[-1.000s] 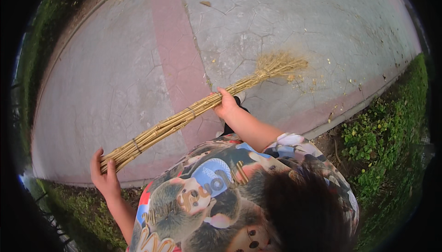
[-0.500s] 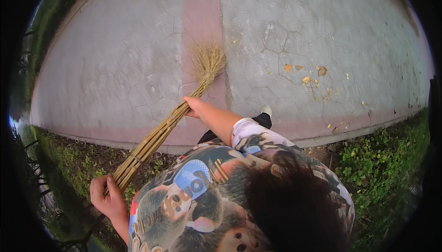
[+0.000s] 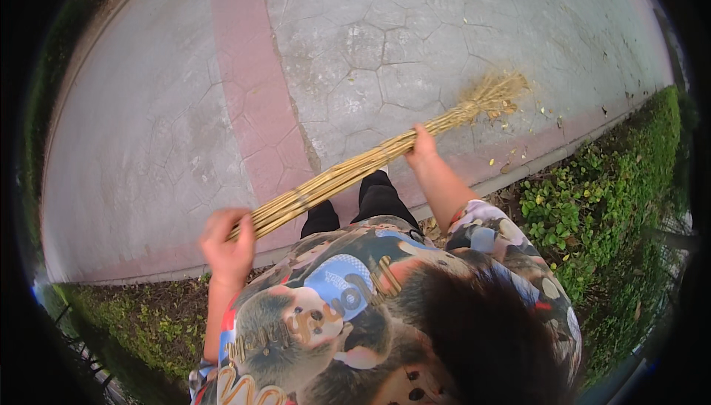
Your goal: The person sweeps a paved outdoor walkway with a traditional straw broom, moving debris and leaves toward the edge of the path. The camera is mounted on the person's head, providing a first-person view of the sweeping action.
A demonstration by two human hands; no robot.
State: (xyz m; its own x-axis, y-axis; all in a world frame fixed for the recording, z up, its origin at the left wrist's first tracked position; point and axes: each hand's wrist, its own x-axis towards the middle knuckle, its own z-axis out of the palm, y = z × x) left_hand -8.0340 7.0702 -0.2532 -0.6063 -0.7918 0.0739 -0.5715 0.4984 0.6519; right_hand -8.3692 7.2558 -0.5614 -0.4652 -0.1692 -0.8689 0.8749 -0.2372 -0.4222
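Left of the pink strip [image 3: 248,86], the left hand [image 3: 228,243] gripped the butt [image 3: 261,221] of the broom [image 3: 342,173], which slanted over that strip, probably light and stiff (smooth canes [image 3: 326,187] could twist); right of the strip, the right hand [image 3: 422,146] clasped the shaft [image 3: 386,152], sensibly short of likely springy bristles [image 3: 492,95].

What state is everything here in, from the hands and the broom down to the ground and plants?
Left hand: closed around the handle's end.
Right hand: gripping the handle nearer the bristles.
Broom: held slantwise, stalks bound together.
Bristles: fanned out, slightly blurred.
Fallen leaves: scattered, mostly near the bristles.
Paving: patterned with lines, dull grey with pinkish bands.
Shrub: leafy, green.
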